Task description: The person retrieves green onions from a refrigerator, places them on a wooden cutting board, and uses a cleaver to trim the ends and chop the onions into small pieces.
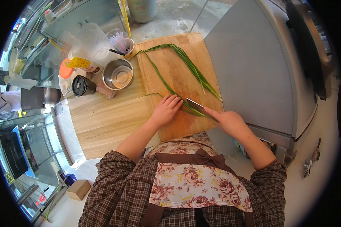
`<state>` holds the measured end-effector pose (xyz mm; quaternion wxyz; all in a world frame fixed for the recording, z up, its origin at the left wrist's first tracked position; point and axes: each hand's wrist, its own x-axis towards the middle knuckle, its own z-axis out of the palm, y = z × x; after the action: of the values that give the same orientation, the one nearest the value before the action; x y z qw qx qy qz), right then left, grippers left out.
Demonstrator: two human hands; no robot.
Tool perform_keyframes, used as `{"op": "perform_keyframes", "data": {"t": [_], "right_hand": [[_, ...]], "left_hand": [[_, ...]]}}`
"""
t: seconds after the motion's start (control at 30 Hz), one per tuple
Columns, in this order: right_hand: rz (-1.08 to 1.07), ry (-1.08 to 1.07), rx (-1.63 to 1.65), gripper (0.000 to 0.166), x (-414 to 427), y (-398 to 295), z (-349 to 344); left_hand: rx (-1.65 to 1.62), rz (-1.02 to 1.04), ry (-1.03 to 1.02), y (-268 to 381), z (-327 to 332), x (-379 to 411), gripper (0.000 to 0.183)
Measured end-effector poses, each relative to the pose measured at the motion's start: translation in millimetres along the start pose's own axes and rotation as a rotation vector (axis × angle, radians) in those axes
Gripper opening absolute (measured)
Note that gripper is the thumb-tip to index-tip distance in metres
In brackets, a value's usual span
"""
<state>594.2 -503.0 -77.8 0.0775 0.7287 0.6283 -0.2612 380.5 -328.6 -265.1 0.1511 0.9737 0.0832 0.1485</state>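
Note:
A wooden cutting board (pixel 176 71) lies before me on a wooden table. My left hand (pixel 167 109) presses a few green onions (pixel 191 108) against the board, fingers together on top of them. In my right hand (pixel 230 120) is a kitchen knife (pixel 198 106), its blade slanting over the stalks just right of my left fingertips. Part of the blade is hidden by my right hand; whether its edge touches the stalks I cannot tell. A larger bunch of green onions (pixel 189 61) lies bent across the far and right side of the board.
Left of the board stand a steel bowl (pixel 118 74), a black lidded cup (pixel 83 86), a paper cup of wrapped straws (pixel 128 48) and plastic bags (pixel 92 44) on the wooden table (pixel 108 122). A large grey appliance (pixel 250 68) flanks the board's right side.

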Motion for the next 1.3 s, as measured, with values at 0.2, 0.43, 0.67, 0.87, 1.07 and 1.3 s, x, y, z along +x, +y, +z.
{"op": "perform_keyframes", "data": {"t": [0.2, 0.43, 0.67, 0.87, 1.07, 1.3], "right_hand": [[0.030, -0.044, 0.003, 0.071, -10.5, 5.0, 4.8], [0.077, 0.020, 0.138, 0.069, 11.4, -14.6, 12.0], [0.038, 0.115, 0.185, 0.067, 15.0, -11.5, 19.1], [0.013, 0.083, 0.187, 0.068, 18.1, -3.7, 17.5], [0.034, -0.032, 0.123, 0.070, 14.6, -1.2, 4.4], [-0.004, -0.012, 0.068, 0.071, -0.9, 3.8, 6.8]], "left_hand": [[-0.033, 0.015, -0.075, -9.7, -3.7, 3.4, 0.054], [0.191, 0.090, -0.071, -46.3, -23.5, 20.2, 0.049], [0.090, 0.241, -0.039, 9.0, -3.1, 3.0, 0.045], [-0.032, 0.119, -0.031, 16.5, 5.8, -3.0, 0.046], [-0.067, 0.086, -0.034, 18.5, 1.6, -1.9, 0.046], [-0.051, 0.069, -0.040, 24.7, 1.1, -0.5, 0.048]]}}
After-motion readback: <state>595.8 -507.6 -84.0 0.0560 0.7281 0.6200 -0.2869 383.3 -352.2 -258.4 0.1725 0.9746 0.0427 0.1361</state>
